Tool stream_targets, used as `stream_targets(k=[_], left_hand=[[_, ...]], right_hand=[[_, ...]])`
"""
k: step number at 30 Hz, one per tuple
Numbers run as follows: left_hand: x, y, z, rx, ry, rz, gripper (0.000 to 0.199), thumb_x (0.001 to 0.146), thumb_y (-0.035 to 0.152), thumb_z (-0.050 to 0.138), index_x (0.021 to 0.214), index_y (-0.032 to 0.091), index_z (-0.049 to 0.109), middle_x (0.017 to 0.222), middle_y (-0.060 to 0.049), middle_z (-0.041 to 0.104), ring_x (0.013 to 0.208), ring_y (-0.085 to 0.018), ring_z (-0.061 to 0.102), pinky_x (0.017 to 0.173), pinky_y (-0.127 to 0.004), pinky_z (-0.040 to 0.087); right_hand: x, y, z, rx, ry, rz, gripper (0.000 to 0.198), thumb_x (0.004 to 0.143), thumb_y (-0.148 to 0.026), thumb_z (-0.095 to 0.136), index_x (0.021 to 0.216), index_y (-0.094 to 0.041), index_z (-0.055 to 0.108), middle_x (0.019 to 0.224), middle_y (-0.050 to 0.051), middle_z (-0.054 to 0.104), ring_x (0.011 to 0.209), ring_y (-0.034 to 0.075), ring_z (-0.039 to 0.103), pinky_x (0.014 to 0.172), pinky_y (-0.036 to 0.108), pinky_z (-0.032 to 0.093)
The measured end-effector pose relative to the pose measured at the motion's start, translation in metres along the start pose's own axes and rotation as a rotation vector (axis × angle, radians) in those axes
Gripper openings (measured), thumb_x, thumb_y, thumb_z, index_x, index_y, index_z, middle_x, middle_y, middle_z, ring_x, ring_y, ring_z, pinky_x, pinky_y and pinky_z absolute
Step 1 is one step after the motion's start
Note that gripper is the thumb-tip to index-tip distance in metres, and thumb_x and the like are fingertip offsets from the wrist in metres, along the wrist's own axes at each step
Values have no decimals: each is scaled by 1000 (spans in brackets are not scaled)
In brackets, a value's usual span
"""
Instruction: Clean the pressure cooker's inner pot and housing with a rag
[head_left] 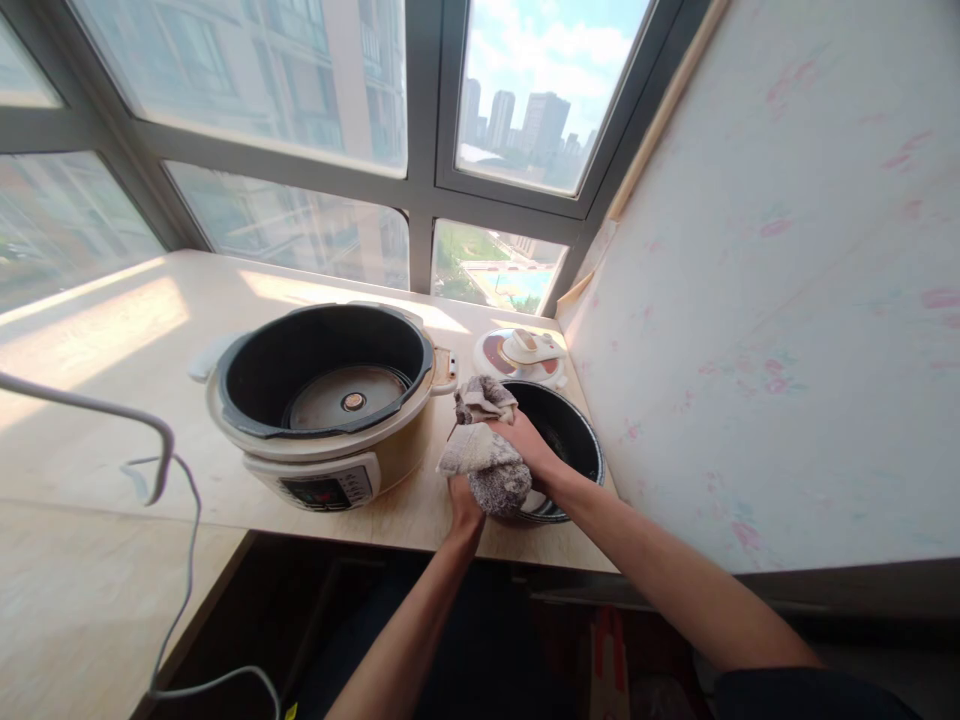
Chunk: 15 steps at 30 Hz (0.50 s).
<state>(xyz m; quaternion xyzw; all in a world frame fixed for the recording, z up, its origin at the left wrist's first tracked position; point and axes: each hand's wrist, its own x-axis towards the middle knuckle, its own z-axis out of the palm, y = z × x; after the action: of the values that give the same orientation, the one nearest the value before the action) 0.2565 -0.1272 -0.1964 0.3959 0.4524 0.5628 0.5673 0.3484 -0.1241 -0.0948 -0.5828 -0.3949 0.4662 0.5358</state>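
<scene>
Currently wiping: right hand [525, 440] clenches grey cloth [484, 455] at rim of black inner pot [574, 440], lower centre of frame on bench [112, 330]; left hand [463, 500] steadies pot's near edge, its grip hidden by cloth. Empty cooker [322, 400] sits left. Next probably calls for rotating pot

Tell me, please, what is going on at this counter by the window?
A person stands at the counter, both hands on a grey cloth held at the rim of a black inner pot. The right hand grips the cloth from above; the left hand is beneath it. The electric cooker sits open and empty alongside, its lid behind the pot.
</scene>
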Motion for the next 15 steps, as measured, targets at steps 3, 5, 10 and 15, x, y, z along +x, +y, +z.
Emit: stream_targets(k=[3,5,10,15], left_hand=[[0,4,3,-89,58,-89,35,93,43,50,110,20,70,112,-10,74,125,-28,62,113,-41,44],[-1,9,7,-182,53,-127,44,99,47,39,116,19,69,118,-10,73,131,-26,59,116,-40,41],[-1,21,1,-122,-74,-21,50,99,50,41,123,17,69,127,-12,72,143,-27,48,120,-44,36],[6,25,-14,69,-224,146,44,91,34,55,132,21,66,138,-10,66,137,-28,54,120,-45,36]], right_hand=[[13,6,3,-88,65,-107,56,70,-39,74,121,-18,62,121,9,70,114,27,64,102,41,49],[21,7,4,-203,96,-195,52,75,-37,69,124,-18,61,126,9,68,119,26,61,107,40,45],[31,-6,-14,-654,59,-368,54,82,-23,62,136,-20,55,140,12,60,132,24,53,116,39,36],[32,-29,-59,-1097,-195,-300,56,76,-15,65,131,-20,56,129,10,66,120,27,59,105,37,43]])
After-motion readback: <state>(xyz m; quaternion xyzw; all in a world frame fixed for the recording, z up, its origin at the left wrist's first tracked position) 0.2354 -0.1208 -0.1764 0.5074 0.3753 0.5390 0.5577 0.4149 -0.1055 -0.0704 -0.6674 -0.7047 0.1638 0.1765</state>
